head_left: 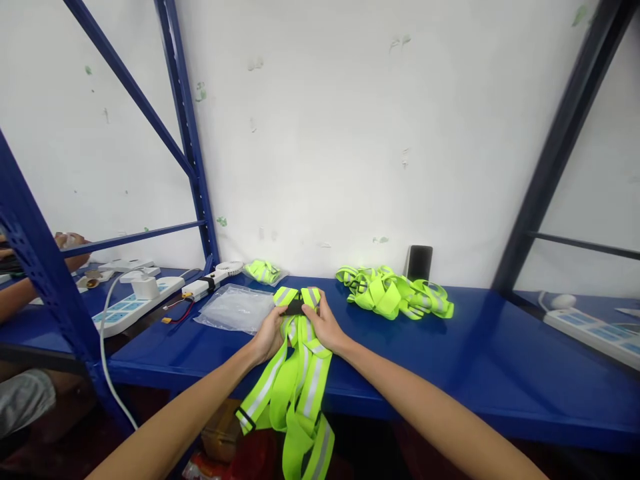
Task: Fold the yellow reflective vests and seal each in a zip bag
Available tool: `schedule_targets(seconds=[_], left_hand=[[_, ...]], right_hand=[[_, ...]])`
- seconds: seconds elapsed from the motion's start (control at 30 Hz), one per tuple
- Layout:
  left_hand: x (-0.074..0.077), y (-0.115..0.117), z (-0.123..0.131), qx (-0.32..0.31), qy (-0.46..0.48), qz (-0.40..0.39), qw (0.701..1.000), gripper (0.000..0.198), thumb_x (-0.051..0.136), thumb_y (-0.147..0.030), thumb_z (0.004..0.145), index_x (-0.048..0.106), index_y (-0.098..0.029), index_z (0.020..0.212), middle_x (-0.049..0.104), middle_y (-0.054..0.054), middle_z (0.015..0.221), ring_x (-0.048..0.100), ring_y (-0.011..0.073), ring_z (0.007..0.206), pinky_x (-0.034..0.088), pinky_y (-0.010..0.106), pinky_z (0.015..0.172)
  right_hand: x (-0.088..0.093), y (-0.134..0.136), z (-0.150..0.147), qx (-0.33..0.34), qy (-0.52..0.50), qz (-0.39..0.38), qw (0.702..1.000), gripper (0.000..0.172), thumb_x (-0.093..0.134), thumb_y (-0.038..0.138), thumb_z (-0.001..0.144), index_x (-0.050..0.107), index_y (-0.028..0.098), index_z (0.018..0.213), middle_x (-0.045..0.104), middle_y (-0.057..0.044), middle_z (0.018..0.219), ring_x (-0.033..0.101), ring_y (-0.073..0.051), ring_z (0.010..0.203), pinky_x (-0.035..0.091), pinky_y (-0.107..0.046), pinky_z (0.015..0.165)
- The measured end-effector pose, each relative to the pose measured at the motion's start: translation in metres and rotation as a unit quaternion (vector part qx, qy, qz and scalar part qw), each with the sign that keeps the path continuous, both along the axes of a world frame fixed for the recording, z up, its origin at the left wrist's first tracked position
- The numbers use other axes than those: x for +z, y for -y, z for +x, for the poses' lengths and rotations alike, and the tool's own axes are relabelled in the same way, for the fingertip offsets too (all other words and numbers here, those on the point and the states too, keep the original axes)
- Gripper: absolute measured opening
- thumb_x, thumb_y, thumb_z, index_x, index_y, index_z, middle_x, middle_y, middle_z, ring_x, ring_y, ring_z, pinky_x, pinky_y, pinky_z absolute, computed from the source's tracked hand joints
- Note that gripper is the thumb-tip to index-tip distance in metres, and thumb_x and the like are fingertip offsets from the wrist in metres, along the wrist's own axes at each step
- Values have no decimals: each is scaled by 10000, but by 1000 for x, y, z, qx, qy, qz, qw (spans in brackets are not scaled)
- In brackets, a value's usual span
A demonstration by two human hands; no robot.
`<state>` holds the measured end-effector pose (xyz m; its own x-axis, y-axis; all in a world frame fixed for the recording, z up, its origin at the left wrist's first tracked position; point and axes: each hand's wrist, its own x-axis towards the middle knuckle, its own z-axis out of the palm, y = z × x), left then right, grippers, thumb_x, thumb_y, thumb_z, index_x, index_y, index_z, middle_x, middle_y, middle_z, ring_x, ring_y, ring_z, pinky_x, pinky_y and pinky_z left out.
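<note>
Both my hands grip a neon yellow reflective strap harness point(313, 380) with silver stripes, at the front edge of the blue table point(400, 360). My left hand point(269, 335) is closed on the left side of its top, by a black piece point(294, 307) that looks like a buckle or elastic. On the right side, my right hand point(324, 325) is closed too, its thumb near that black piece. Loose straps hang below the edge, one with a black slider point(245, 419). A clear plastic bag point(236, 308) lies flat just left of my left hand.
A heap of similar straps point(393, 293) and a black phone point(419, 262) are at the back right. Another bagged harness point(263, 271) lies by the wall. Power strips point(145, 303) and a white fan point(229, 268) are left. Another person's arm point(17, 300) shows far left, beyond the blue post point(45, 267).
</note>
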<state>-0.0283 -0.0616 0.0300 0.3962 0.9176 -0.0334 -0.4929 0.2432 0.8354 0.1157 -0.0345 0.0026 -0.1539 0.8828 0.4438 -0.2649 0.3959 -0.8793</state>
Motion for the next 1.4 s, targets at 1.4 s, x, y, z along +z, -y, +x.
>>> schedule_targets(seconds=[1.4], left_hand=[[-14, -43, 52, 272, 27, 146, 951, 463, 679, -66, 581, 628, -187, 1024, 673, 33, 1006, 631, 205, 916, 500, 291, 780]], right_hand=[[25, -2, 28, 170, -174, -275, 930, 648, 329, 758, 790, 638, 198, 892, 687, -83, 709, 663, -242, 660, 540, -378, 605]])
